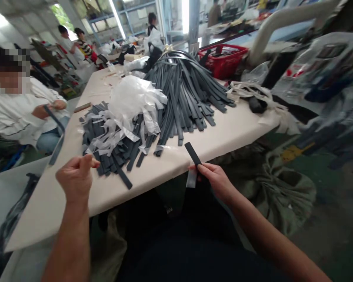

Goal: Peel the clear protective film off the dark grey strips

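My right hand [213,178] pinches a dark strip [192,153] near the table's front edge, with a piece of clear plastic [191,179] hanging below its fingers. On the left, my left hand [76,176] is raised over the table with curled fingers; whether something small is between thumb and finger is hidden. Beyond it lies a pile of short dark strips [106,160], partly covered by clear plastic strips [135,98]. A large tied bundle of long dark strips [179,86] fans out behind, at the middle of the table.
The pale table [153,176] ends just before my body. A red basket [223,60] stands behind the bundle, near cream cloth [253,92]. At the left a person in white [26,105] holds a dark strip. A green sack [288,192] lies below the table at right.
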Tool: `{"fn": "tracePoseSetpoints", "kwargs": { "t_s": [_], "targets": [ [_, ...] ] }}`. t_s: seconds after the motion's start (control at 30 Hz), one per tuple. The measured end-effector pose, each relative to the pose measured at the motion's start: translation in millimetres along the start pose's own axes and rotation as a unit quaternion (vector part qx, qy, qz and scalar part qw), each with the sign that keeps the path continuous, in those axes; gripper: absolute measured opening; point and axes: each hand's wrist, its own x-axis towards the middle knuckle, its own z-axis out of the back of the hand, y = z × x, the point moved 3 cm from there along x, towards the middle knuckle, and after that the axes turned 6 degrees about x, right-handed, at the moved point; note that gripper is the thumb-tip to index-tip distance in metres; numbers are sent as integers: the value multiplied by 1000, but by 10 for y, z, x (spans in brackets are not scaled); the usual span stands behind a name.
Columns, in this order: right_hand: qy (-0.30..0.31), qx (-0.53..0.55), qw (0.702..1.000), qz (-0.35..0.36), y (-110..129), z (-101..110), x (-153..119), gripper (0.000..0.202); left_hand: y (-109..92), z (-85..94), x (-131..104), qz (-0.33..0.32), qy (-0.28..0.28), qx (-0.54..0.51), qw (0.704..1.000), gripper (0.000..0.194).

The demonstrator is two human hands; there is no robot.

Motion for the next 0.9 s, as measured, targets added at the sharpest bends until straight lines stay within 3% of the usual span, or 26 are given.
{"fn": "tracePoseSetpoints", "kwargs": {
  "t_s": [0.07,0.1,0.17,0.23,0.33,0.43,0.57,0.73,0.9],
  "targets": [
    [-6,4,1000,15,87,10,73,40,-455,-342,-186,-24,106,-62,992,35],
    [-8,1,1000,26,133,14,97,40,-656,-527,-320,-31,195,-64,978,26],
    [-10,-14,999,49,225,17,117,40,-982,-865,-632,-40,367,-95,924,23],
    [-6,-41,997,70,305,14,112,39,-1196,-1130,-934,-34,503,-134,853,31],
    [0,-103,989,105,382,3,92,38,-1350,-1373,-1220,-48,588,-149,794,30],
    [1,-157,974,161,422,-8,82,37,-1380,-1494,-1329,-44,601,-167,781,23],
    [-8,-173,963,206,438,31,53,35,-1342,-1589,-1410,107,592,-288,745,20],
    [-47,-202,958,196,382,184,-181,32,-1312,-1665,-1496,368,466,-467,655,28],
    [-7,-295,937,188,211,172,-512,28,-1387,-1669,-1516,493,377,-520,587,12]
  ]
}}
